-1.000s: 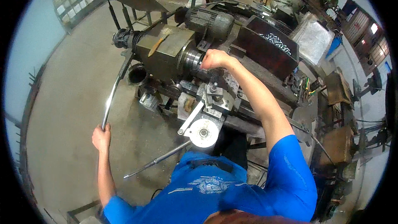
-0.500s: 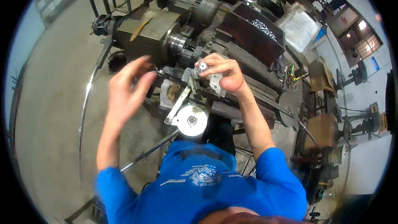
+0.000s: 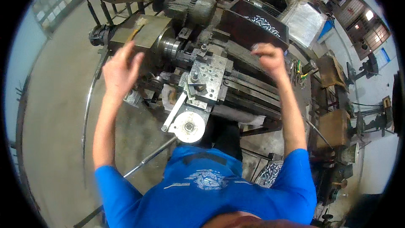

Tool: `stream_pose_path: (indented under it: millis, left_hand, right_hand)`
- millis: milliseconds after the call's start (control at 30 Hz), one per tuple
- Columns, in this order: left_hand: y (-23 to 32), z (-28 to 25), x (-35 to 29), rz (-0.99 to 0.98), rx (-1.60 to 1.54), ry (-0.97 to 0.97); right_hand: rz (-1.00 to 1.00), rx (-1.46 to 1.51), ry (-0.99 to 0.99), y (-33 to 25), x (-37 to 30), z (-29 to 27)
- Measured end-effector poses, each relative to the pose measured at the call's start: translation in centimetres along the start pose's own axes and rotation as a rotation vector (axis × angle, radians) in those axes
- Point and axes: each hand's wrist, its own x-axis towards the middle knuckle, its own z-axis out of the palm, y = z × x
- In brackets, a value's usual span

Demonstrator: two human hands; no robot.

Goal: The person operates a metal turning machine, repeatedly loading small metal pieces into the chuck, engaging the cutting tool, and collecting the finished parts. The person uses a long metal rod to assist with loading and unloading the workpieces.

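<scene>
My left hand (image 3: 121, 69) is over the near side of the lathe's headstock (image 3: 145, 31). Its fingers and thumb are apart, and the fingertips come close to the handle of a brush (image 3: 136, 30) lying on top; I cannot tell whether they touch it. My right hand (image 3: 272, 60) is raised over the lathe bed, fingers curled, with a small shiny metal part (image 3: 255, 47) at the fingertips, mostly hidden. Between my hands are the chuck (image 3: 171, 47) and the drilled carriage plate (image 3: 211, 74). A round handwheel (image 3: 190, 126) and a flat lever (image 3: 174, 112) sit nearer me.
A dark bin (image 3: 236, 23) behind the bed holds many small metal parts. More such parts (image 3: 270, 174) lie low beside my right side. A motor (image 3: 190, 8) stands behind the headstock. A long rod (image 3: 152, 156) slants across the floor at left. Several tools (image 3: 300, 71) lie right of the bed.
My right hand has moved right, away from the carriage toward the bin, carrying the small metal part. My left hand has moved slightly away from me, toward the brush. The view has shifted slightly.
</scene>
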Motion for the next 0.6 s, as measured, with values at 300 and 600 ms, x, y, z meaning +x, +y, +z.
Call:
stream_pose_path:
  millis: [300, 600]
  left_hand:
    - [-6.8, 3.9, 2.3, 0.004, 0.392, 0.012]
    - [-0.1, 7.3, -1.8, 0.182, -0.201, -0.035]
  right_hand:
    - [-0.114, -0.352, 0.142, -4.3, -3.5, 6.1]
    - [0.323, -0.137, 0.001, -4.6, -15.6, 6.9]
